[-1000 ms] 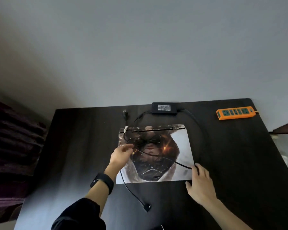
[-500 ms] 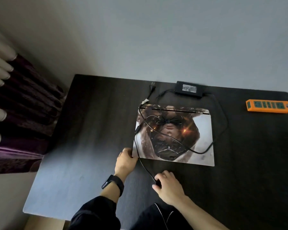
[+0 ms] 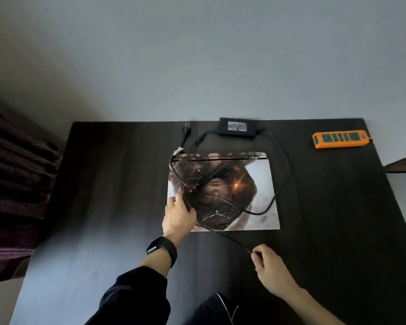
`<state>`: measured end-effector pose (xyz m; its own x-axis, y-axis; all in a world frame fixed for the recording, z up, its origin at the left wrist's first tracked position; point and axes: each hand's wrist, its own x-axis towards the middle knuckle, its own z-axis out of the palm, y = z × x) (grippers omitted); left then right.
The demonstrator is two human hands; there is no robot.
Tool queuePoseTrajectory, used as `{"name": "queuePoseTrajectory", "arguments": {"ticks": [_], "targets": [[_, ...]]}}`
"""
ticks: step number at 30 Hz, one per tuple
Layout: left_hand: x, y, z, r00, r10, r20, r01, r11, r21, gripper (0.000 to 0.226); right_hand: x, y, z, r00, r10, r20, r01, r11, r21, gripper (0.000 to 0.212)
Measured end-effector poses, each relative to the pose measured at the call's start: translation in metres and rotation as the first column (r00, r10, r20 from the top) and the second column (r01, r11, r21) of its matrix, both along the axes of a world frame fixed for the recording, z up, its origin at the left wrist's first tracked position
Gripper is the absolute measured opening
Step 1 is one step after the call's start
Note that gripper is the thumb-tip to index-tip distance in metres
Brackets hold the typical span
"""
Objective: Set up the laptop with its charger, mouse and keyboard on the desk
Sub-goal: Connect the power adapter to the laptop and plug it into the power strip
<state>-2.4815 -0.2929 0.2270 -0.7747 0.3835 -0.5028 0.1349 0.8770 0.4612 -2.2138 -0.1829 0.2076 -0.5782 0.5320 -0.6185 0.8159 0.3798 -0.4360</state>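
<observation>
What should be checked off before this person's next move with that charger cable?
1. Cable in hand: the right hand pinches the cable in front of the laptop: ok.
2. Laptop steadied: the left hand rests on the near left part of its closed lid: ok.
3. Lid free to open: loops and a bundled coil of cable lie across it: not ok.
4. Mains connected: the plug lies loose on the desk beside the charger brick. The orange power strip sits apart at the far right: not ok.
5. Cable's end seated in the laptop: cannot tell.
</observation>
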Motion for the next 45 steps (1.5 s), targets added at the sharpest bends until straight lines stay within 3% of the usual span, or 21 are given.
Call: {"name": "queuePoseTrajectory", "arguments": {"ticks": [5, 8, 10, 12, 16, 20, 23, 27, 30, 34, 37, 39, 41, 42, 44, 45], "targets": [[-0.003, 0.033, -0.002, 1.0, 0.013, -0.012, -0.013, 1.0, 0.015, 0.072, 0.017, 0.034, 0.014, 0.943, -0.313, -0.114, 0.307, 0.949, -0.069, 0.009], [-0.012, 0.045, -0.002, 0.981, -0.154, -0.122, 0.149, 0.988, -0.043, 0.071, 0.007, 0.048, 0.014, 0.832, -0.533, -0.152, 0.511, 0.844, -0.163, 0.007], [-0.015, 0.055, -0.003, 0.972, -0.217, -0.093, 0.212, 0.975, -0.061, 0.066, -0.002, 0.057, 0.01, 0.74, -0.663, -0.117, 0.614, 0.736, -0.286, 0.012], [-0.013, 0.06, -0.004, 0.976, -0.207, -0.069, 0.203, 0.977, -0.071, 0.064, -0.015, 0.06, 0.006, 0.717, -0.693, -0.07, 0.621, 0.682, -0.386, 0.015], [0.005, 0.055, -0.005, 0.983, -0.15, -0.102, 0.147, 0.988, -0.038, 0.071, -0.048, 0.051, 0.004, 0.866, -0.453, -0.21, 0.388, 0.875, -0.289, 0.006], [0.031, 0.04, -0.008, 0.972, 0.05, -0.229, -0.058, 0.998, -0.03, 0.066, -0.088, 0.043, 0.011, 0.907, -0.193, -0.374, 0.166, 0.981, -0.103, 0.007], [0.043, 0.026, -0.018, 0.97, -0.197, -0.142, 0.182, 0.977, -0.11, 0.045, -0.117, 0.041, 0.016, 0.933, 0.056, -0.355, -0.007, 0.99, 0.138, 0.021], [0.042, 0.001, -0.023, 0.894, -0.409, -0.183, 0.385, 0.91, -0.153, 0.043, -0.152, 0.046, 0.017, 0.949, 0.262, -0.175, -0.183, 0.912, 0.368, 0.036], [0.037, -0.015, -0.024, 0.797, -0.568, -0.205, 0.534, 0.822, -0.198, 0.048, -0.172, 0.051, 0.018, 0.902, 0.432, -0.015, -0.395, 0.837, 0.379, 0.037], [0.031, -0.038, -0.036, 0.643, -0.728, -0.239, 0.663, 0.685, -0.303, 0.057, -0.191, 0.063, 0.033, 0.893, 0.438, -0.107, -0.364, 0.841, 0.401, 0.04], [0.019, -0.041, -0.038, 0.633, -0.7, -0.332, 0.628, 0.714, -0.309, 0.04, -0.191, 0.074, 0.032, 0.868, 0.497, 0.022, -0.481, 0.827, 0.292, 0.051], [0.015, -0.035, -0.031, 0.652, -0.685, -0.324, 0.599, 0.728, -0.332, 0.05, -0.18, 0.07, 0.025, 0.838, 0.537, 0.094, -0.545, 0.822, 0.164, 0.042], [0.012, -0.024, -0.021, 0.721, -0.662, -0.204, 0.585, 0.74, -0.331, 0.053, -0.17, 0.064, 0.027, 0.869, 0.49, -0.071, -0.465, 0.857, 0.223, 0.034], [0.009, -0.02, -0.016, 0.785, -0.608, -0.118, 0.554, 0.775, -0.305, 0.051, -0.168, 0.065, 0.036, 0.89, 0.403, -0.214, -0.335, 0.896, 0.292, 0.032], [0.002, -0.011, -0.006, 0.888, -0.452, 0.082, 0.458, 0.857, -0.234, 0.046, -0.163, 0.083, 0.063, 0.844, 0.112, -0.524, 0.063, 0.951, 0.304, 0.028], [-0.003, -0.008, -0.003, 0.916, -0.367, 0.159, 0.393, 0.9, -0.187, 0.044, -0.157, 0.098, 0.077, 0.764, -0.069, -0.642, 0.272, 0.936, 0.223, 0.028]]}}
